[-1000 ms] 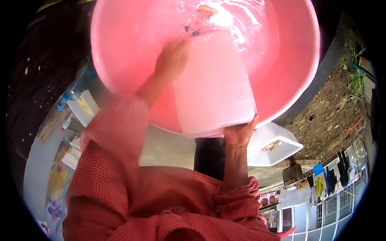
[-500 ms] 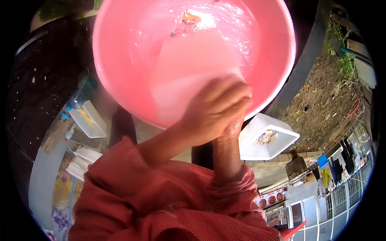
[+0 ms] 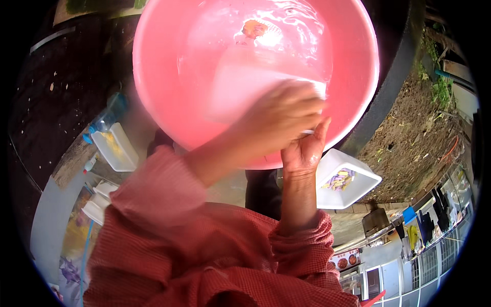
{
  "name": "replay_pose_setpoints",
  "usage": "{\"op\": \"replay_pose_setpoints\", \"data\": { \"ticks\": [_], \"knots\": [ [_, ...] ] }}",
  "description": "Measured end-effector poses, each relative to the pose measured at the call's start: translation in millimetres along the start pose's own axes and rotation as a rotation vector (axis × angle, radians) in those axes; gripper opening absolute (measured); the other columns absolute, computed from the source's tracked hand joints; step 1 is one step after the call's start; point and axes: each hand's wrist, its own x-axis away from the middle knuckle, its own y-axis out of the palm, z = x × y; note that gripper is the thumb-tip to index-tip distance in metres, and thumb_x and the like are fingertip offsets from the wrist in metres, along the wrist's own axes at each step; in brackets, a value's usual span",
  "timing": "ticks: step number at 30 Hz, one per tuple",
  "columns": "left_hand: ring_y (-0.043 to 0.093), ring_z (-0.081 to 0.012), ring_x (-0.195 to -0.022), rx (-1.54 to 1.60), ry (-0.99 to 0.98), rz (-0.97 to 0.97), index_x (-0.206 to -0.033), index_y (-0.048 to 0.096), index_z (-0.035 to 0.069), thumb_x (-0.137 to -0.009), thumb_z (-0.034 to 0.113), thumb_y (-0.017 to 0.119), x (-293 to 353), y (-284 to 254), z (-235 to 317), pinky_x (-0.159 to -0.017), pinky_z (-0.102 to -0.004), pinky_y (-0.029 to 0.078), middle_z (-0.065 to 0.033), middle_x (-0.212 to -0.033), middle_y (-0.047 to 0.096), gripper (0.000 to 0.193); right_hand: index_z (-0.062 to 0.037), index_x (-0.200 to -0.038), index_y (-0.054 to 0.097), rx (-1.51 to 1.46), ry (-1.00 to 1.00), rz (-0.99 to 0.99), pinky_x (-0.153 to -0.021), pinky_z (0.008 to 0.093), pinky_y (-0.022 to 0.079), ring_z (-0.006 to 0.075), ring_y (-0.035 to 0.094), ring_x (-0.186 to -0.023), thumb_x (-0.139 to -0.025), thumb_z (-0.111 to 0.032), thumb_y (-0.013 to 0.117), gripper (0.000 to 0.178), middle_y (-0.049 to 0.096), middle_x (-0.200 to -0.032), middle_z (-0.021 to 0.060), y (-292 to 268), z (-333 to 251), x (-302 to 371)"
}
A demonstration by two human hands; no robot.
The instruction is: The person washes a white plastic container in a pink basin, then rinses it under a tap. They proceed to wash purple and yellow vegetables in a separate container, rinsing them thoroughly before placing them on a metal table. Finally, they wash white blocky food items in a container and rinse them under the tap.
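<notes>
White container (image 3: 245, 84) | over pink basin (image 3: 158, 71) | hands (image 3: 291, 110) blurred, grip: cannot tell | concrete floor (image 3: 225, 190), bare soil (image 3: 404, 148)

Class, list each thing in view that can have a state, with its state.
Left hand: blurred; grip unclear
Right hand: palm showing, fingers partly hidden
Pale container: blurred, partly covered by the left hand
Pink tub: holding rippled water
Orange item: in the tub, beside glare
White bin: open, holding purple and yellow pieces
White tray: open, holding yellow contents
</notes>
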Motion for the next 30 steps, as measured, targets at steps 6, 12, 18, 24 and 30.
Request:
{"op": "replay_pose_setpoints", "data": {
  "ticks": [6, 12, 18, 24, 30],
  "knots": [
    [0.044, -0.0280, -0.122, -0.111, -0.321, 0.124, -0.114, 0.060, 0.008, -0.080, 0.002, 0.049, 52, -27, -27, -0.101, -0.0440, 0.036, -0.0093, -0.126, 0.053, 0.037, -0.0075, -0.123, 0.050, 0.038, -0.152, 0.111, -0.105, 0.0427, 0.034, 0.0257, 0.048, -0.118, -0.093, -0.038, 0.049, 0.043, 0.053, -0.125, 0.0085, 5, 21, -5],
    [0.044, -0.0295, -0.121, -0.038, -0.116, -0.050, -0.113, 0.061, 0.010, -0.077, 0.004, 0.050, 7, -3, 9, -0.101, -0.0420, 0.037, -0.0058, -0.125, 0.053, 0.038, -0.0043, -0.126, 0.045, 0.024, -0.075, -0.003, -0.103, 0.0449, 0.037, 0.0286, 0.047, -0.119, -0.094, -0.030, 0.048, 0.041, 0.050, -0.128, 0.0124, -11, -10, -8],
    [0.052, -0.0235, -0.113, 0.786, -1.024, 0.510, -0.125, 0.050, 0.003, -0.089, 0.005, 0.046, 102, -57, -52, -0.092, -0.0326, 0.045, -0.0120, -0.122, 0.054, 0.036, -0.0015, -0.125, 0.044, 0.339, -0.251, -0.001, -0.100, 0.0500, 0.038, 0.0306, 0.047, -0.116, -0.094, -0.029, 0.049, 0.042, 0.051, -0.124, 0.0138, 10, -10, -6],
    [0.053, -0.0138, -0.096, 1.324, -0.987, 0.692, -0.114, 0.051, 0.007, -0.091, 0.013, 0.049, 135, -67, -8, -0.081, -0.0271, 0.042, -0.0062, -0.104, 0.053, 0.024, 0.0033, -0.103, 0.060, 1.101, -0.273, -0.174, -0.081, 0.0343, 0.050, 0.0194, 0.061, -0.088, -0.085, -0.008, 0.064, 0.022, 0.064, -0.096, 0.0102, 30, 10, 9],
    [0.050, -0.0160, -0.104, 1.921, -0.969, 1.064, -0.120, 0.049, 0.012, -0.092, 0.030, 0.045, 178, -58, -1, -0.080, -0.0361, 0.042, -0.0056, -0.113, 0.053, 0.033, 0.0016, -0.086, 0.064, 1.990, -0.312, -0.639, -0.067, 0.0287, 0.050, 0.0233, 0.064, -0.073, -0.083, -0.007, 0.066, 0.009, 0.067, -0.085, 0.0149, 3, 66, 3]
  ]
}}
